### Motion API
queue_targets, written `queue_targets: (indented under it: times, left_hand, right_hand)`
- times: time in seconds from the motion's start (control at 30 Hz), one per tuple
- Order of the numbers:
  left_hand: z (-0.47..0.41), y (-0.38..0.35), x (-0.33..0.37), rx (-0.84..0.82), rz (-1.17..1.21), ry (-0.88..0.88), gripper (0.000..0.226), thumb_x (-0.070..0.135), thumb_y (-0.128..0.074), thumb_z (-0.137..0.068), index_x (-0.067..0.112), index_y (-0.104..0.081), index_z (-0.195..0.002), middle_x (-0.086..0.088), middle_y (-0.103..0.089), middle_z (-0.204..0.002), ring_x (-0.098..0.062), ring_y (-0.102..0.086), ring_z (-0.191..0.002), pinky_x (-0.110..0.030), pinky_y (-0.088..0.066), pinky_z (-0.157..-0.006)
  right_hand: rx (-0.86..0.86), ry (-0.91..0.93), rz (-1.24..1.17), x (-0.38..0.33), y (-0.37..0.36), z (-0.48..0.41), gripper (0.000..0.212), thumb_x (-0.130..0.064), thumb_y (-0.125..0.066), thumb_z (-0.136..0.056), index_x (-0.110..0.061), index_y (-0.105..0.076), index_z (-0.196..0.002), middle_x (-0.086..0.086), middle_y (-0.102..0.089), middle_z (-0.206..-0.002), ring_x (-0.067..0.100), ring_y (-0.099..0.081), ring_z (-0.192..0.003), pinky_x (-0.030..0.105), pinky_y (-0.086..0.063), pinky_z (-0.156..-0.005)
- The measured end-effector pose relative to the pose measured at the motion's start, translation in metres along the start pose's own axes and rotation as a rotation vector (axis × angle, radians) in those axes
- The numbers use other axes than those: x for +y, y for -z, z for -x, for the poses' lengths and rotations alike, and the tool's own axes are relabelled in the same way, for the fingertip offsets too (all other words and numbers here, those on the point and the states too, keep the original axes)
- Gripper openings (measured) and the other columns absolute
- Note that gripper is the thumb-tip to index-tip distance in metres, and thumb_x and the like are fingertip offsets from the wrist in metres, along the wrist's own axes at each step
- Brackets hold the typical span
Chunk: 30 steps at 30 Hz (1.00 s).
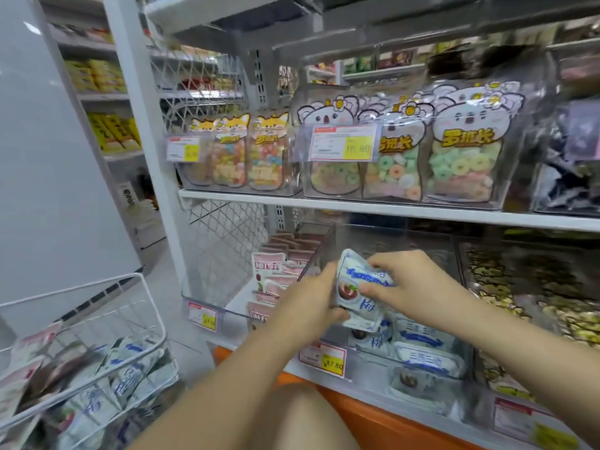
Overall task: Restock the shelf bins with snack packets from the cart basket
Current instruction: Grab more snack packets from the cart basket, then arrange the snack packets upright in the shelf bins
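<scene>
Holding snack packet [354,271] between left grip [311,303] and right grip [418,287].

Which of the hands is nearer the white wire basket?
Left. The left hand holds the packet on the side facing the basket; the right hand grips its far side.

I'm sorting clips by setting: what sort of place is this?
Most likely a snack shop aisle: yellow price tags clipped to clear shelf bins, rows of identical candy bags, and a wire cart basket holding more packets.

Bare left hand [308,303], bare right hand [418,284]
</scene>
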<state>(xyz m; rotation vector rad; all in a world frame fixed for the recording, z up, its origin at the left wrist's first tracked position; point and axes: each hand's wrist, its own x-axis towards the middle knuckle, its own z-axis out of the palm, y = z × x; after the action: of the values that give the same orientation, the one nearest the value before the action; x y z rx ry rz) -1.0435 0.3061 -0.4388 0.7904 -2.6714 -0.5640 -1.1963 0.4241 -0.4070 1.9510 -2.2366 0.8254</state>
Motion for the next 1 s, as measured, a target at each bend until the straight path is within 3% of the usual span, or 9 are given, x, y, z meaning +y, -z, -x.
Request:
queue_targets:
  times: [0.13,0.23,0.43,0.6,0.8,1.0]
  left_hand:
    - [-0.010,-0.025,-0.004,-0.070,-0.207,0.060,0.048,0.048,-0.074,-0.079,0.035,-0.054,-0.121,0.003,-0.070,-0.107,-0.022,-0.065,-0.099,-0.038,-0.053,-0.083]
    - [-0.015,-0.040,-0.009,-0.161,-0.194,0.130,0.040,0.052,-0.071,-0.081,0.026,-0.061,-0.110,0.005,-0.071,-0.103,-0.021,-0.065,-0.099,-0.038,-0.054,-0.084]
    - [-0.025,-0.054,-0.010,-0.162,-0.146,0.198,0.022,0.039,-0.073,-0.083,0.025,-0.056,-0.086,-0.002,-0.069,-0.101,-0.023,-0.064,-0.097,-0.036,-0.054,-0.083]
    - [-0.026,-0.056,-0.011,-0.140,-0.120,0.219,0.021,0.040,-0.072,-0.083,0.026,-0.059,-0.092,0.004,-0.069,-0.100,-0.019,-0.064,-0.095,-0.034,-0.054,-0.082]
    - [-0.015,-0.046,-0.016,-0.129,-0.024,0.236,0.034,0.042,-0.072,-0.085,0.029,-0.055,-0.111,0.012,-0.072,-0.093,-0.014,-0.065,-0.094,-0.036,-0.054,-0.085]
    - [0.035,0.000,-0.034,0.108,-0.055,0.195,0.022,0.033,-0.063,-0.089,0.035,-0.056,-0.110,0.015,-0.069,-0.093,-0.010,-0.066,-0.092,-0.036,-0.053,-0.081]
  right_hand:
    - [-0.099,-0.072,0.140,0.021,-0.026,0.009,0.036,-0.051,-0.066,-0.088,-0.027,-0.069,-0.115,-0.005,-0.072,-0.104,0.018,-0.064,-0.101,0.029,-0.042,-0.075]
    - [-0.147,-0.069,0.307,0.029,-0.044,0.016,0.044,-0.059,-0.060,-0.088,-0.033,-0.064,-0.124,-0.005,-0.071,-0.109,0.019,-0.059,-0.109,0.032,-0.038,-0.096]
    - [-0.179,-0.014,0.474,0.032,-0.056,0.016,0.031,-0.055,-0.064,-0.086,-0.032,-0.067,-0.107,-0.009,-0.069,-0.099,0.016,-0.049,-0.105,0.034,-0.026,-0.087]
    - [-0.171,-0.014,0.468,0.032,-0.054,0.017,0.029,-0.054,-0.064,-0.087,-0.032,-0.065,-0.106,-0.011,-0.069,-0.100,0.014,-0.046,-0.103,0.033,-0.023,-0.084]
    - [-0.131,-0.009,0.481,0.020,-0.039,0.016,0.032,-0.056,-0.061,-0.087,-0.033,-0.063,-0.110,-0.014,-0.066,-0.110,0.015,-0.047,-0.105,0.036,-0.027,-0.090]
    - [-0.043,0.094,0.391,-0.029,-0.022,0.006,0.030,-0.054,-0.057,-0.091,-0.033,-0.064,-0.112,-0.014,-0.066,-0.112,0.016,-0.051,-0.108,0.036,-0.031,-0.093]
